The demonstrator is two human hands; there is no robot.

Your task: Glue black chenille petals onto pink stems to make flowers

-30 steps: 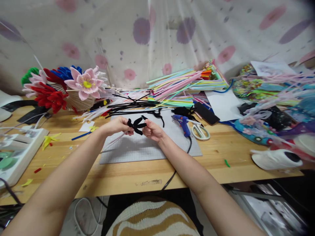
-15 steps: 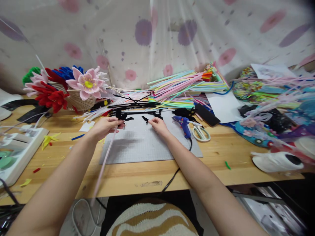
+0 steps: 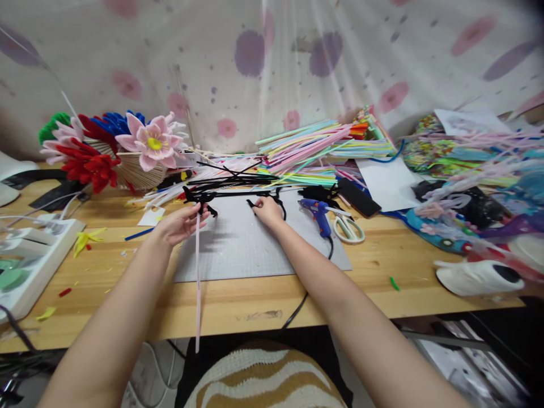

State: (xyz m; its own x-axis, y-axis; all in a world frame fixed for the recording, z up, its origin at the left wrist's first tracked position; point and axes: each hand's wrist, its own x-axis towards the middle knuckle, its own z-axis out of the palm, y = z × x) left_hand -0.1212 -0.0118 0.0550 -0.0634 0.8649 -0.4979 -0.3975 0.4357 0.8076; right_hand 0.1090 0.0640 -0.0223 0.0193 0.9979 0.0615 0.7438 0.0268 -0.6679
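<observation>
My left hand (image 3: 182, 224) pinches a pale pink pipe cleaner stem (image 3: 198, 283) near its top, thumb against fingers. A black shape of bent pipe cleaners (image 3: 203, 198) sits at the stem's upper end, and the stem hangs down past the table's front edge. My right hand (image 3: 268, 212) is closed on a short black pipe cleaner piece (image 3: 251, 205), whose tip sticks out to the left. Both hands are over a grey cutting mat (image 3: 238, 263). Beside my right hand lies a curled black pipe cleaner (image 3: 281, 207), partly hidden by it.
Right of the mat's middle lie a blue glue gun (image 3: 318, 214), scissors (image 3: 349, 229) and a phone (image 3: 359, 198). Behind are black pipe cleaners (image 3: 238, 180) and a coloured bundle (image 3: 306, 148). Fluffy flowers (image 3: 151, 143) and a power strip (image 3: 46, 255) are left, a thread cone (image 3: 478, 278) right.
The pink stem has swung from a slant to nearly upright, and the black shape on it has turned and shifted left. My left fingers have spread more. My right hand has moved only slightly.
</observation>
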